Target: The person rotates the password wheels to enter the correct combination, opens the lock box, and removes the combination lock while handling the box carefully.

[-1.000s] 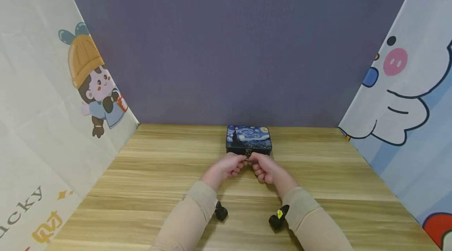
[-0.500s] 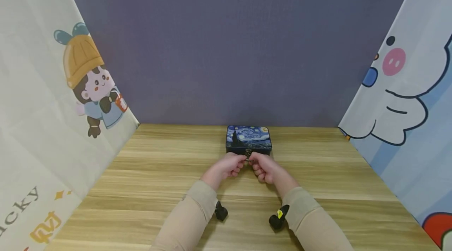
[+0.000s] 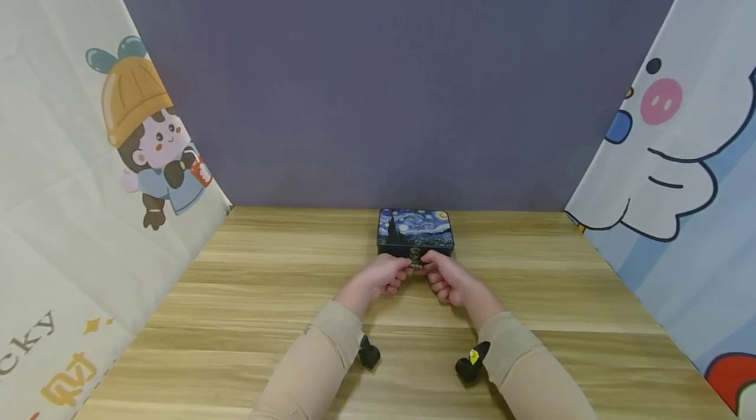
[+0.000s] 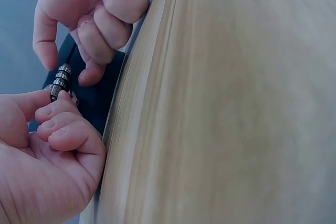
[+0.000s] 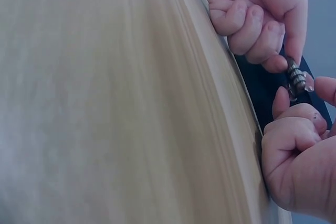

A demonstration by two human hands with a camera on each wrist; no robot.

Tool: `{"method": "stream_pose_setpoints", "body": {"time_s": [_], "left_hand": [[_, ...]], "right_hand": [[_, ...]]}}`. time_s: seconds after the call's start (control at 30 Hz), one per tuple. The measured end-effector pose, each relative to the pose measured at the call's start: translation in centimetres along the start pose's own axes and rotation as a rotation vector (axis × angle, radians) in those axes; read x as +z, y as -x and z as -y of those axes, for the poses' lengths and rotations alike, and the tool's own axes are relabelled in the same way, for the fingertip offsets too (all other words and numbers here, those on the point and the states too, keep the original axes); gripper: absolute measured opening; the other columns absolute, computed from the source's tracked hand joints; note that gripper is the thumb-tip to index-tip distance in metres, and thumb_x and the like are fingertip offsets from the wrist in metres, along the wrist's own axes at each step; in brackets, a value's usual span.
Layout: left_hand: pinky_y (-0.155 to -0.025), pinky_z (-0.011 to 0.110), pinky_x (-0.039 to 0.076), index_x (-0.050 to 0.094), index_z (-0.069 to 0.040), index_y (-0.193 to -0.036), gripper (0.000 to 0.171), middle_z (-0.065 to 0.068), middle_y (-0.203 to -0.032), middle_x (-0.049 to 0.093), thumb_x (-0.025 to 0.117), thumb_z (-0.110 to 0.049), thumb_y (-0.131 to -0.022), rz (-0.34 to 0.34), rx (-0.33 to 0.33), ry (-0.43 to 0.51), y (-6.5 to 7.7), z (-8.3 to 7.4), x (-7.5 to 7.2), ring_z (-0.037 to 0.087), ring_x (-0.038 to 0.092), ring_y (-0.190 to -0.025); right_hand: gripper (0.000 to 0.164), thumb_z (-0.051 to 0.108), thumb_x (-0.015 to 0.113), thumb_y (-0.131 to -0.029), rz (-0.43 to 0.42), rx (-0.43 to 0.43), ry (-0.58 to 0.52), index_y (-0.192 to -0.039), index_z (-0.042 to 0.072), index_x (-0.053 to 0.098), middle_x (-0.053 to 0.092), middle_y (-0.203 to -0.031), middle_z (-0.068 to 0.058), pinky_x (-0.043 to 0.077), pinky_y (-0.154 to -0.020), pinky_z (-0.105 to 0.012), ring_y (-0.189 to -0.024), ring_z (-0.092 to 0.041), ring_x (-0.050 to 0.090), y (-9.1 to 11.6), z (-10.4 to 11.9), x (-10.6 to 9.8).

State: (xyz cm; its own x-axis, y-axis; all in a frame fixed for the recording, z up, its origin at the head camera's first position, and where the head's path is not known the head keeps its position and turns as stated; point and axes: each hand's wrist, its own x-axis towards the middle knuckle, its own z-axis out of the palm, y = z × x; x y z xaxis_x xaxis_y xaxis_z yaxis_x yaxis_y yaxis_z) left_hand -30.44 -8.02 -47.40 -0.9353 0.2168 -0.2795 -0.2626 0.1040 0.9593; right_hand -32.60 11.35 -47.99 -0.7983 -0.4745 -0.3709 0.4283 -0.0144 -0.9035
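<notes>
A: What moves?
B: Right hand [image 3: 453, 281]. Slides slightly toward the bench's [image 3: 283, 282] right edge; gap to the left hand [image 3: 384, 273] wider than a second ago.
A: At the clasp [image 3: 415, 254]?
B: More metalwork shows between the two thumbs now.
A: Sleeve?
B: Right cuff [image 3: 509, 344] and black wrist piece [image 3: 472, 363] shift the same way.
A: Surroundings?
B: Left cloth [image 3: 53, 144]: printed figure [image 3: 156, 138] sits farther out from the bench's far left corner.
</notes>
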Motion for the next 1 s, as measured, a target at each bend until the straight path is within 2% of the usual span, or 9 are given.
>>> {"method": "stream_pose_setpoints", "body": {"time_s": [0.23,0.43,0.6,1.0], "left_hand": [[-0.044,0.023,0.023,0.060,0.001,-0.094,0.030,-0.005,-0.061,0.036,0.053,-0.026,-0.105,-0.025,0.005,-0.007,0.1,0.0,0.1,0.008,0.024,-0.046],[-0.044,0.023,0.024,0.058,0.000,-0.091,0.030,-0.005,-0.061,0.038,0.053,-0.025,-0.105,-0.035,0.009,-0.003,0.2,0.0,0.4,0.008,0.026,-0.046],[-0.045,0.023,0.025,0.060,0.002,-0.095,0.031,-0.005,-0.062,0.039,0.053,-0.026,-0.105,-0.035,0.011,-0.003,0.2,0.0,0.5,0.008,0.026,-0.047],[-0.046,0.024,0.023,0.059,0.000,-0.094,0.030,-0.005,-0.062,0.036,0.054,-0.027,-0.105,-0.034,0.010,0.059,0.4,0.1,0.6,0.009,0.024,-0.048]], "right_hand": [[0.032,0.034,0.056,-0.094,-0.011,-0.002,0.006,-0.099,0.002,0.057,0.028,-0.056,0.010,0.018,-0.038,-0.019,-0.042,-0.003,0.021,0.2,0.0,-0.7],[0.031,0.033,0.056,-0.095,-0.004,0.001,-0.004,-0.097,0.002,0.059,0.029,-0.056,0.010,0.019,-0.037,-0.019,-0.041,-0.003,0.023,0.4,0.0,-1.2],[0.030,0.033,0.055,-0.096,0.004,0.016,-0.013,-0.097,0.003,0.058,0.029,-0.056,0.010,0.019,-0.037,-0.019,-0.040,-0.003,0.023,0.4,0.0,-1.4],[0.028,0.033,0.057,-0.094,0.004,0.001,-0.019,-0.091,0.006,0.055,0.028,-0.055,0.010,0.018,-0.038,-0.019,-0.041,-0.002,0.022,0.5,0.0,-0.5]]}}
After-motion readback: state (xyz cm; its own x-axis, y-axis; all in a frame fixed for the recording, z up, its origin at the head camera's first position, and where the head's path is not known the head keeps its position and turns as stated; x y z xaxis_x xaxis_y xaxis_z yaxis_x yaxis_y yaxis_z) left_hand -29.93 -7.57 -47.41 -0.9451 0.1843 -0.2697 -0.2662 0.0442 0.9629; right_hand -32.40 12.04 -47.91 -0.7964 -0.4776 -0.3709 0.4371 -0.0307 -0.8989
